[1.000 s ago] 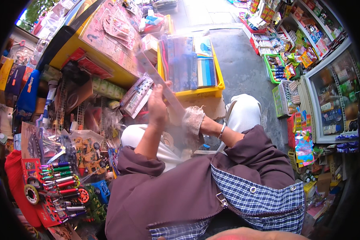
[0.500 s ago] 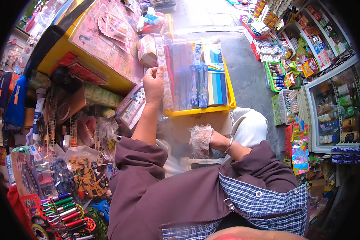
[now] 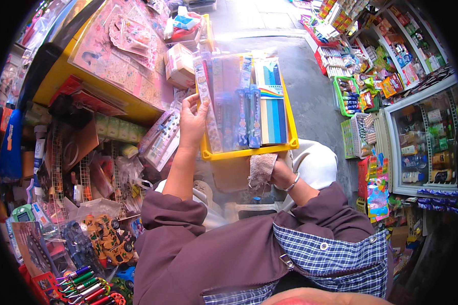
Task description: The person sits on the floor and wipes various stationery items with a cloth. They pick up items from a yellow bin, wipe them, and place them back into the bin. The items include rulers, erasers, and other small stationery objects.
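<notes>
A yellow tray (image 3: 254, 153) is in front of me, holding flat clear-wrapped goods. Among these are blue patterned strips (image 3: 254, 117) and a pack of blue and cream striped sheets (image 3: 273, 119). At the tray's left side, my left hand (image 3: 191, 122) is closed on its edge, the thumb against a long patterned pack (image 3: 207, 104). My right hand (image 3: 284, 173), with a bracelet on the wrist, clasps a rough greyish-pink cloth (image 3: 261, 170) just below the tray's front right corner. Some of its fingers are hidden by the rim.
On the left are a yellow-sided display with pink packages (image 3: 127, 61), a cardboard box (image 3: 180, 66), wire racks and toy vehicles (image 3: 107, 236). To the right stand a glass-door cabinet (image 3: 425, 137), a green basket (image 3: 347, 96) and a white basket (image 3: 362, 134). Grey floor (image 3: 310, 94) lies beyond the tray.
The tray has come closer to me, and my left hand has come down with it. The cloth in my right hand now hangs beneath the front rim, where before it was apart from it.
</notes>
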`<state>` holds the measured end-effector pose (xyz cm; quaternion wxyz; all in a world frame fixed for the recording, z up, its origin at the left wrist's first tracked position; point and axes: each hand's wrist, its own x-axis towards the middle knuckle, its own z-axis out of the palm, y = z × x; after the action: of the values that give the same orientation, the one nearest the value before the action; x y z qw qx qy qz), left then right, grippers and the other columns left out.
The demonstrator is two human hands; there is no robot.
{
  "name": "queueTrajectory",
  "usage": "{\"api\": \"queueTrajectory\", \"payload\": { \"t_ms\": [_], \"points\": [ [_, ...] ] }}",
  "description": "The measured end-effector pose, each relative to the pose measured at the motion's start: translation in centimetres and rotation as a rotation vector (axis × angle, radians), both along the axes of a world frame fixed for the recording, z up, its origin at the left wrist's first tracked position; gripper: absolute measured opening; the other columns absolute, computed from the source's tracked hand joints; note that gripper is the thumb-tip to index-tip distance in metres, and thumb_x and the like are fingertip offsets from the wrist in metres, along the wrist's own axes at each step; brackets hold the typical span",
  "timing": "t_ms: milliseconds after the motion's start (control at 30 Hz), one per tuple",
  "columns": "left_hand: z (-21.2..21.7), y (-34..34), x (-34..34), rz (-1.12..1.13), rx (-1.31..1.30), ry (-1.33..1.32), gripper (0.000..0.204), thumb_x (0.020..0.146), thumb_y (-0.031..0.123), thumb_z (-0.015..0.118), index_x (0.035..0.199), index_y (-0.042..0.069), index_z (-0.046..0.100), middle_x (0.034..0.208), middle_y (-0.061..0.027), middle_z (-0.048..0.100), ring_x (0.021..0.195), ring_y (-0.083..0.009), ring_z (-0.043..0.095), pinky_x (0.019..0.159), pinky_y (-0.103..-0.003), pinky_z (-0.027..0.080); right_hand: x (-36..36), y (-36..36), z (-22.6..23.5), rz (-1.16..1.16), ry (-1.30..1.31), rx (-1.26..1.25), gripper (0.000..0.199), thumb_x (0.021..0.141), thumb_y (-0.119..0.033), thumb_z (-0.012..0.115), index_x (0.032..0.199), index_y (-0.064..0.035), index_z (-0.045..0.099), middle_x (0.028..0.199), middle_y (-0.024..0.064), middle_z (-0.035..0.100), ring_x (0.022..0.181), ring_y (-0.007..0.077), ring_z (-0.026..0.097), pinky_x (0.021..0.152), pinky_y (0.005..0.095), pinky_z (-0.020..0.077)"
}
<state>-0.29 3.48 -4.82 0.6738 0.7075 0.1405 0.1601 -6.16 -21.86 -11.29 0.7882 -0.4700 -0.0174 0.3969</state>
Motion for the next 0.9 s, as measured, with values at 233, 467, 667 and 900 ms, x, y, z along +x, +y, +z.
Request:
{"api": "queueTrajectory", "payload": {
  "t_ms": [233,467,667,900],
  "points": [
    [-0.9,-0.5,-1.6,-0.015,-0.203,0.009,0.031,0.094,0.011,0.053,0.12,0.0,0.041,0.096,-0.0071,0.057,0.084,-0.0106,0.055,0.074,-0.024,0.048,0.5,0.4,-1.6,-0.103,0.276,0.164,0.032,0.088,-0.018,0.062,0.115,-0.0038,0.054,0.098,0.0043,0.062,0.083,0.0151,0.062,0.072,0.0288,0.0527],
    [-2.3,-1.5,-2.4,-0.013,-0.273,-0.081,0.029,0.092,0.008,0.053,0.118,-0.004,0.045,0.096,-0.0066,0.059,0.083,-0.0077,0.055,0.072,-0.021,0.047,1.2,-0.9,-1.6,-0.036,0.146,0.193,0.031,0.095,-0.024,0.045,0.113,-0.0008,0.053,0.109,0.011,0.057,0.095,0.0215,0.06,0.081,0.0332,0.051],
    [-3.9,-2.4,-2.5,0.124,-0.074,0.011,0.033,0.088,0.022,0.061,0.105,-0.004,0.05,0.093,-0.0146,0.06,0.084,-0.0206,0.058,0.079,-0.034,0.046,1.4,-1.8,-0.6,-0.056,0.274,0.362,0.032,0.091,-0.027,0.049,0.105,0.0007,0.057,0.094,0.0136,0.062,0.082,0.0282,0.064,0.069,0.0405,0.0553],
    [-3.7,-2.5,-2.8,0.146,-0.059,-0.035,0.025,0.089,0.02,0.06,0.096,-0.001,0.049,0.083,-0.0086,0.056,0.075,-0.0169,0.053,0.072,-0.032,0.045,1.4,-1.0,0.2,-0.055,0.284,0.311,0.043,0.092,-0.037,0.044,0.107,0.0027,0.056,0.094,0.0147,0.064,0.08,0.0292,0.066,0.065,0.041,0.0561]
  ]
}}
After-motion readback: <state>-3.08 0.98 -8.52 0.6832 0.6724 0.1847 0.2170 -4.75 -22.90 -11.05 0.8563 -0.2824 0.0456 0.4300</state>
